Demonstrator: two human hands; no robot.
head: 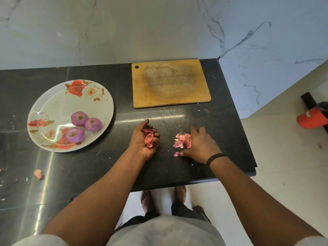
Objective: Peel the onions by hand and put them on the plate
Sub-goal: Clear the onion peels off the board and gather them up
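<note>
Three peeled purple onions (79,118) (93,124) (74,134) lie on the flowered white plate (53,105) at the left of the black counter. My left hand (143,139) lies palm up on the counter, its fingers curled round a bunch of pink onion skins (148,137). To its right my right hand (198,144) rests palm down on the counter, fingers spread over a small heap of onion skins (182,140). One loose flake (176,154) lies by its thumb.
A worn wooden cutting board (170,83) lies behind the hands by the marble wall. A stray piece of skin (38,174) sits near the counter's left front. The counter edge (195,181) runs just before my feet. A red and black object (312,118) stands on the floor at right.
</note>
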